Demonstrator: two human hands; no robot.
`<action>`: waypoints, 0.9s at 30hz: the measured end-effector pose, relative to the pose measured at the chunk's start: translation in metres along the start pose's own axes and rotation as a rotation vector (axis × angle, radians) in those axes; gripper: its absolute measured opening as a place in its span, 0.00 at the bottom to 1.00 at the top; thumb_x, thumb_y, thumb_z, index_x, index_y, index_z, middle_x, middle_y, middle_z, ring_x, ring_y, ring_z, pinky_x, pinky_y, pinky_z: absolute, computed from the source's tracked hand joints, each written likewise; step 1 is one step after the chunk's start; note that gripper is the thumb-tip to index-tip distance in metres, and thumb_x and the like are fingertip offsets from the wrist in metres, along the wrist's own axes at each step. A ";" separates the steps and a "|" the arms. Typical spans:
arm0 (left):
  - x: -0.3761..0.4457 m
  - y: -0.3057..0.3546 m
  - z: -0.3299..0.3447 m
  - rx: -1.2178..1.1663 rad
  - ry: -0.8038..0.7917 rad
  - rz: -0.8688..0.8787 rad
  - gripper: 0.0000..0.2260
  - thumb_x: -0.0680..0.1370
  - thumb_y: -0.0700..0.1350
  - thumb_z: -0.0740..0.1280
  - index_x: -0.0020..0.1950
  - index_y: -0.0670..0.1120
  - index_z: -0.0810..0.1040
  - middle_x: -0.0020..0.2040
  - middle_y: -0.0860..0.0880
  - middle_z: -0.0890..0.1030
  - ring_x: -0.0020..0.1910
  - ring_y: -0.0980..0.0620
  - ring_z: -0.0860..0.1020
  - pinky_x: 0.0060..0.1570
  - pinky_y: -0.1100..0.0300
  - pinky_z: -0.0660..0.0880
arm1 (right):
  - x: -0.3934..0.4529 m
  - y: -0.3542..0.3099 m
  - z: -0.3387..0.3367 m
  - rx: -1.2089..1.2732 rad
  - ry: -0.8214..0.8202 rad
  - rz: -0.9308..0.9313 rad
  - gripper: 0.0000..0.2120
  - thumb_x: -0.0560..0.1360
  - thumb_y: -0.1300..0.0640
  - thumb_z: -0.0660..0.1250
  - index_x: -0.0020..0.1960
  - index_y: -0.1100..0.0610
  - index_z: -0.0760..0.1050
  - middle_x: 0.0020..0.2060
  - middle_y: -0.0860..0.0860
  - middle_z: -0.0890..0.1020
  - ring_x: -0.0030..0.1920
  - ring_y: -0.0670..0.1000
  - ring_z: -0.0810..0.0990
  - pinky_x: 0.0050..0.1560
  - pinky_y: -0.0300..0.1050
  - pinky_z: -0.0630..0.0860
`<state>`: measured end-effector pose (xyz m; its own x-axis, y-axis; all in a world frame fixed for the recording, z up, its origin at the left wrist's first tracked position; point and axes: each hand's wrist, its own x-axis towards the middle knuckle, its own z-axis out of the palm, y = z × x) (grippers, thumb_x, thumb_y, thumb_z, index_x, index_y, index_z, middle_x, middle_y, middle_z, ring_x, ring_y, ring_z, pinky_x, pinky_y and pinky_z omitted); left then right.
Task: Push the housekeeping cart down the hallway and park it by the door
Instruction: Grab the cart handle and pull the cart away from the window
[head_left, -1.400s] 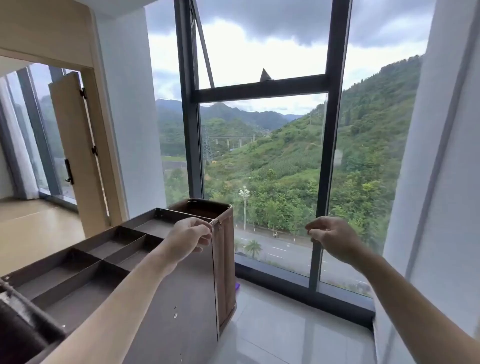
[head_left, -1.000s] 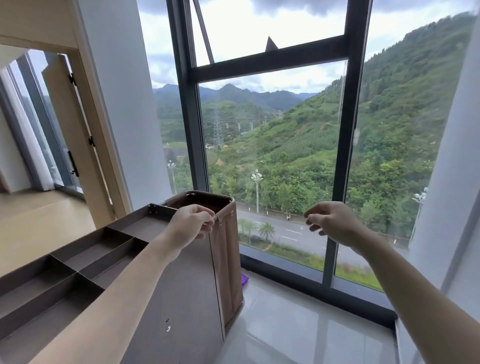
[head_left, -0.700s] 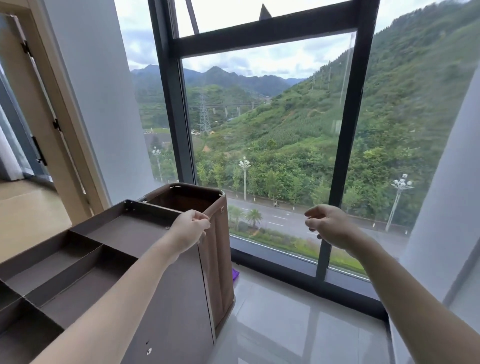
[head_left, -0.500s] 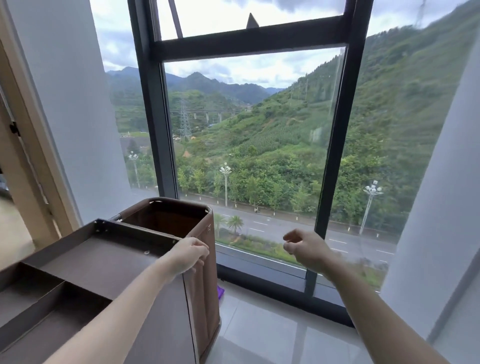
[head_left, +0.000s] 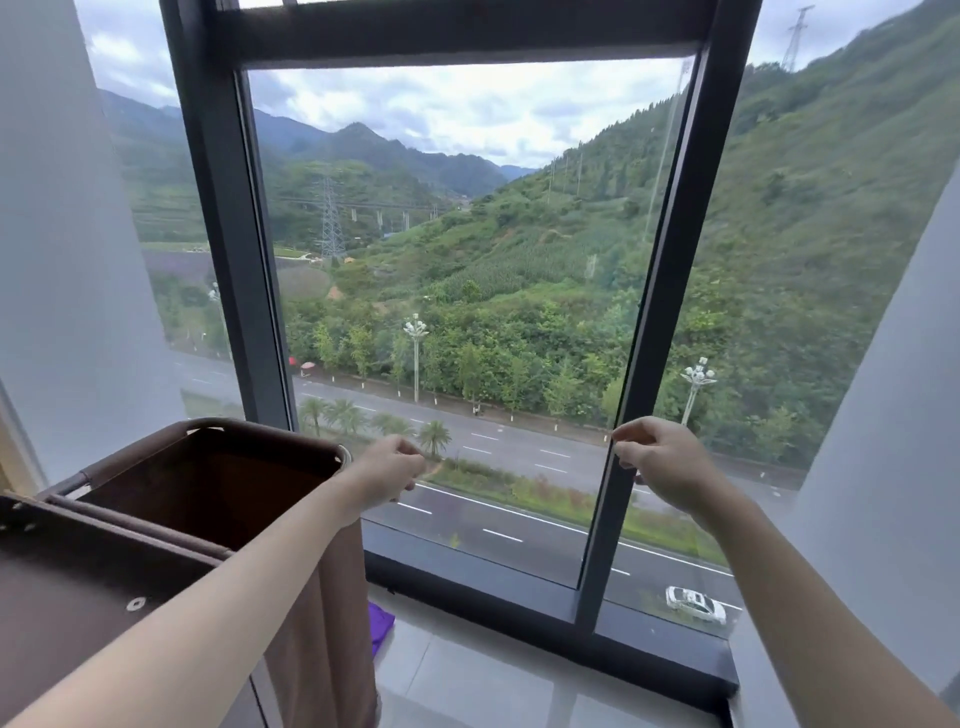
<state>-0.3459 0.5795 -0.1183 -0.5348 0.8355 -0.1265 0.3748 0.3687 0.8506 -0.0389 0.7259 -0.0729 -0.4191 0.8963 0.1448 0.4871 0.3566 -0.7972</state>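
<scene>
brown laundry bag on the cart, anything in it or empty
Cannot tell fully. The brown laundry bag hangs open at the top, and the inner walls in view are bare, but its bottom is dark and out of sight.

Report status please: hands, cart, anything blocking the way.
Left hand curled, off the brown fabric-sided housekeeping cart. Right hand curled, holding nothing. Dark-framed window directly ahead; purple cloth on floor beside cart.

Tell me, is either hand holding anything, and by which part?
Nothing is plainly held. The left hand is curled just past the brown bag's rim; contact cannot be told. The right hand is curled in the air.
</scene>
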 end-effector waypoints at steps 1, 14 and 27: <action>0.015 -0.002 0.011 -0.016 0.003 -0.032 0.06 0.81 0.42 0.64 0.57 0.44 0.76 0.52 0.42 0.81 0.47 0.48 0.79 0.44 0.55 0.77 | 0.019 0.012 0.003 0.000 -0.025 0.000 0.04 0.80 0.61 0.68 0.53 0.56 0.81 0.46 0.54 0.84 0.50 0.58 0.83 0.55 0.58 0.80; 0.171 -0.011 0.007 -0.100 0.275 -0.262 0.05 0.80 0.35 0.63 0.51 0.42 0.78 0.43 0.45 0.80 0.37 0.50 0.78 0.38 0.57 0.74 | 0.258 0.050 0.095 -0.041 -0.408 -0.048 0.03 0.79 0.60 0.69 0.49 0.56 0.82 0.44 0.57 0.85 0.43 0.56 0.81 0.47 0.51 0.79; 0.348 -0.080 -0.028 -0.200 0.257 -0.438 0.06 0.79 0.36 0.61 0.48 0.43 0.77 0.41 0.45 0.79 0.34 0.50 0.76 0.31 0.62 0.71 | 0.419 0.028 0.248 -0.161 -0.723 -0.072 0.05 0.80 0.59 0.69 0.53 0.55 0.83 0.47 0.49 0.84 0.50 0.51 0.81 0.49 0.41 0.75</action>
<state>-0.5827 0.8292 -0.2162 -0.7860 0.4855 -0.3829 -0.0624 0.5539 0.8303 -0.3912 1.0454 -0.1799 -0.8266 0.4923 -0.2725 0.5225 0.4919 -0.6964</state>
